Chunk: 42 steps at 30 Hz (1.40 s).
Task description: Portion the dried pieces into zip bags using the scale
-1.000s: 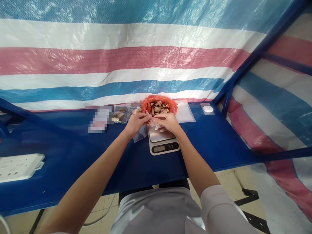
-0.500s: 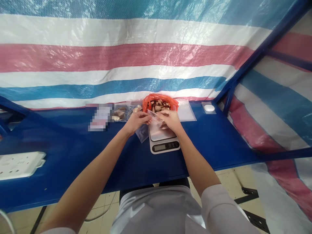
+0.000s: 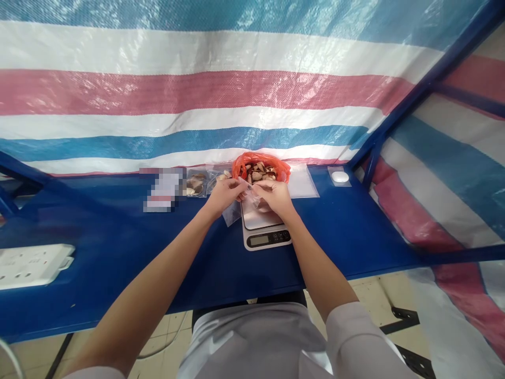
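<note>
My left hand point(image 3: 225, 196) and my right hand point(image 3: 275, 197) both pinch a clear plastic bag point(image 3: 251, 196), held between them over the kitchen scale point(image 3: 260, 220). The scale is white with a shiny metal plate and a small display at its front; I cannot read any figures on it. Just behind my hands sits a red plastic bag point(image 3: 239, 162), its mouth spread wide around brown and pale dried slices point(image 3: 258, 172). Another clear plastic bag point(image 3: 232, 212) lies flat by the scale's left edge, partly under my left hand.
Left of my hands lie filled clear bags point(image 3: 195, 183) and a blurred-out card point(image 3: 162, 190). Flat clear bags point(image 3: 304, 181) rest to the right, with a white round object point(image 3: 340, 177) beyond. A power strip point(image 3: 35, 266) is at the blue table's point(image 3: 118, 252) left.
Both hands stay over the scale, with the clear bag's edge now bunched more closely between my fingers. The view has shifted very slightly.
</note>
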Each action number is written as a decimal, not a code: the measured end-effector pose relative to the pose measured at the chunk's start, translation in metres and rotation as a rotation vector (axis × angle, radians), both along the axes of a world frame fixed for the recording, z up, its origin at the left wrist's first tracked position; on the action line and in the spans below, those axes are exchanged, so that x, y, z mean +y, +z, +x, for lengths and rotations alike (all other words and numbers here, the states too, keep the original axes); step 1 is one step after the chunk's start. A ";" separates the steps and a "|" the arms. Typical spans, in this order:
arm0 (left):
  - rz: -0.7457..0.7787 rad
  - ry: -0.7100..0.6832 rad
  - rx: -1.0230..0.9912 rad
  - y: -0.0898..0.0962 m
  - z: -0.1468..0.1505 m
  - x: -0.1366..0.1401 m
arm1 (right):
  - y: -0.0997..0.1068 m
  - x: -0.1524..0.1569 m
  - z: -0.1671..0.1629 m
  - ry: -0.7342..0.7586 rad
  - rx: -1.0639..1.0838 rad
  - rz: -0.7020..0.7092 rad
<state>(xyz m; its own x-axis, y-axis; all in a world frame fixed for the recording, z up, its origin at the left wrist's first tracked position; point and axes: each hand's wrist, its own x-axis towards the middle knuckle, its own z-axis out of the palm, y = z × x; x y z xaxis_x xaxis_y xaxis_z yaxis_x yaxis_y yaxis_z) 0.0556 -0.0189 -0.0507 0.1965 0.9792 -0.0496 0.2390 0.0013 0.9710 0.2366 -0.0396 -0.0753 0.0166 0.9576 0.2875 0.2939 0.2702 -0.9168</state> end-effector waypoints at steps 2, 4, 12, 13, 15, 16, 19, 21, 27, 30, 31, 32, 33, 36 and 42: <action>0.036 -0.008 0.028 -0.001 0.001 0.001 | 0.003 -0.002 0.000 0.012 0.009 -0.023; 0.058 -0.023 0.039 -0.002 0.001 0.002 | 0.005 -0.004 0.001 0.032 0.029 -0.076; 0.315 -0.004 0.464 0.007 -0.014 -0.001 | 0.009 -0.002 0.007 -0.008 0.095 -0.211; 0.376 0.000 0.543 0.009 -0.018 0.000 | 0.009 -0.002 0.008 -0.011 0.118 -0.215; 0.465 -0.024 0.679 0.012 -0.025 0.002 | 0.007 -0.001 0.008 -0.015 0.112 -0.216; 0.495 -0.045 0.733 0.013 -0.028 0.003 | 0.007 -0.001 0.007 -0.019 0.087 -0.217; 0.571 -0.101 0.806 0.015 -0.033 0.003 | 0.005 -0.001 0.006 -0.035 0.023 -0.220; 0.633 -0.123 0.764 0.013 -0.034 0.000 | 0.004 -0.002 0.005 -0.033 0.038 -0.229; 0.736 -0.141 0.601 -0.011 -0.027 -0.013 | 0.002 0.002 0.005 -0.014 0.113 -0.158; 0.773 -0.169 0.587 -0.026 -0.019 -0.013 | 0.000 0.005 0.004 -0.007 0.131 -0.129; 0.784 -0.185 0.588 -0.030 -0.016 -0.013 | -0.001 0.006 0.003 -0.008 0.132 -0.115; 0.794 -0.203 0.590 -0.033 -0.013 -0.012 | -0.002 0.006 0.003 -0.007 0.129 -0.096; 0.801 -0.212 0.593 -0.035 -0.010 -0.011 | -0.003 0.007 0.003 -0.005 0.126 -0.076; 0.795 -0.193 0.592 -0.036 -0.005 -0.009 | -0.004 0.008 0.004 0.011 0.123 -0.039; 0.764 -0.085 0.527 -0.037 -0.005 -0.006 | -0.003 0.009 0.006 0.032 0.125 -0.067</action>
